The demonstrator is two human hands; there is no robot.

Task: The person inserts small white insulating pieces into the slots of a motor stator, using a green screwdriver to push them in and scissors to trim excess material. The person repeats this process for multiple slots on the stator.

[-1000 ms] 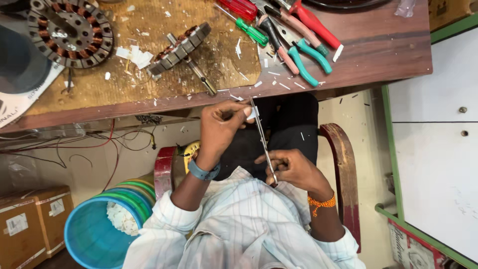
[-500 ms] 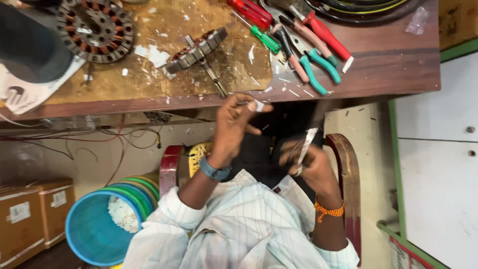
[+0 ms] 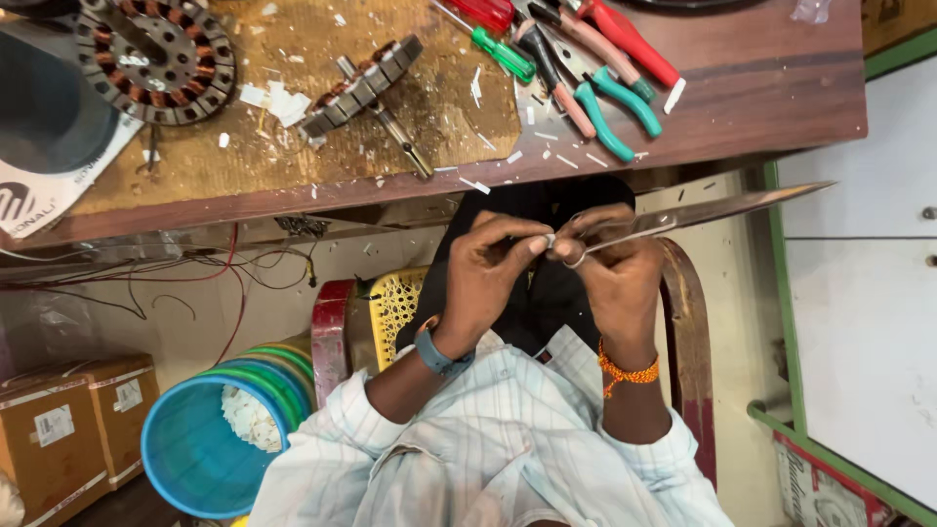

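My left hand [image 3: 485,268], with a blue wristband, and my right hand [image 3: 610,273], with an orange thread bracelet, meet over my lap below the wooden workbench [image 3: 752,93]. My right hand grips a long thin shiny strip [image 3: 722,207] that points right. The fingertips of both hands pinch its near end, where a small white piece [image 3: 549,239] shows. On the bench above lie a round wound stator [image 3: 156,59] and a smaller laminated core on a shaft [image 3: 363,83].
Screwdrivers [image 3: 503,51] and teal-handled pliers [image 3: 615,102] lie on the bench among white scraps. A blue bucket [image 3: 190,459] with white offcuts stands at the lower left beside cardboard boxes [image 3: 68,429]. A white cabinet [image 3: 864,322] is at the right. I sit on a red-armed chair [image 3: 688,332].
The strip stood nearly upright between my hands; now it lies almost level, pointing right. My hands have drawn together at its end and the view has shifted closer.
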